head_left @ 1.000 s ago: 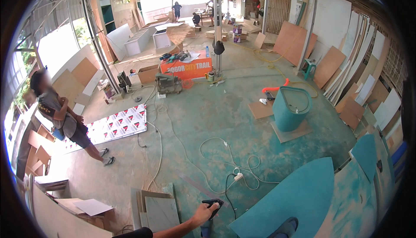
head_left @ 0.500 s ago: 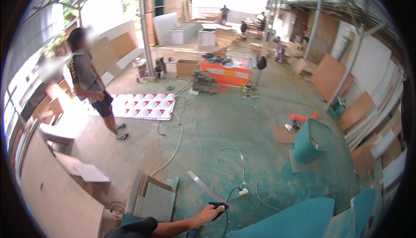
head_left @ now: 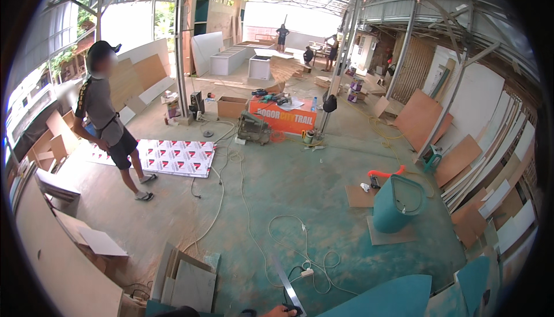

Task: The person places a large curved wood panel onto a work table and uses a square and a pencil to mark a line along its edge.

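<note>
At the bottom edge, my left hand is closed round the black handle of a try square. Its long, flat metal blade points up and slightly left, over the green-stained floor. Most of the hand and forearm is cut off by the frame; part of a dark sleeve shows farther left. Beside the blade, a white extension socket lies on the floor with its looping cable. My right hand is out of view.
A person stands left beside a patterned white sheet. Boards lean near me at lower left. A green bin stands right; a curved green panel lies at lower right. Farther back are an orange-fronted box and several people.
My left hand and the try square have dropped toward the bottom edge, and the blade stands steeper. The whole view has shifted. The standing person's head and arms have moved.
</note>
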The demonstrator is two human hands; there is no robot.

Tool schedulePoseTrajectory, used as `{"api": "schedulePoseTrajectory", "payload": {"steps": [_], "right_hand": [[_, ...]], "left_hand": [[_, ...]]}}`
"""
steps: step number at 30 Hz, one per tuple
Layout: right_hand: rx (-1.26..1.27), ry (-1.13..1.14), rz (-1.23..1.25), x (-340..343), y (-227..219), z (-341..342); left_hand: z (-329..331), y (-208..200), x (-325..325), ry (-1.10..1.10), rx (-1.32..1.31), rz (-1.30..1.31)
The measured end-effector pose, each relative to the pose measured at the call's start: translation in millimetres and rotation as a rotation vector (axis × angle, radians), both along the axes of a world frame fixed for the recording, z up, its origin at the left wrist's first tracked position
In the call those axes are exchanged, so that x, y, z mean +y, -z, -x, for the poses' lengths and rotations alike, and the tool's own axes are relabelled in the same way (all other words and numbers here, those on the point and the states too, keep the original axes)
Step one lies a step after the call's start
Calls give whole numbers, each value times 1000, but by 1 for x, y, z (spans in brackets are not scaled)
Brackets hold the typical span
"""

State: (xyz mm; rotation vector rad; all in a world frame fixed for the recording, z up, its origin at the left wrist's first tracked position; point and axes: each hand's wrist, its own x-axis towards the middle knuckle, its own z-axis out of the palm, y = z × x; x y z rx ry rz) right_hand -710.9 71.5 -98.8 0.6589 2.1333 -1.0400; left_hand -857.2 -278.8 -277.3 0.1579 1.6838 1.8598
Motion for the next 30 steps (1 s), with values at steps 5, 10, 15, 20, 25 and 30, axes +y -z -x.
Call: {"api": "schedulePoseTrajectory", "payload": {"steps": [5, 10, 15, 20, 25, 30], "right_hand": [[-166, 41, -50, 26, 47, -60], [-273, 185, -101, 44, 85, -103], [-26, 531, 213, 62, 131, -166], [-14, 696, 332, 45, 134, -169], [23, 780, 389, 49, 127, -172], [-73, 461, 85, 75, 126, -165]], "left_hand": [[-33, -8, 12, 18, 25, 128], [-29, -27, 13, -22, -273, 26], [-27, -26, 15, 43, -79, -53], [-42, 1, 15, -34, 12, 161], [-45, 12, 39, -6, 171, 434], [-41, 68, 43, 26, 321, 255]]}}
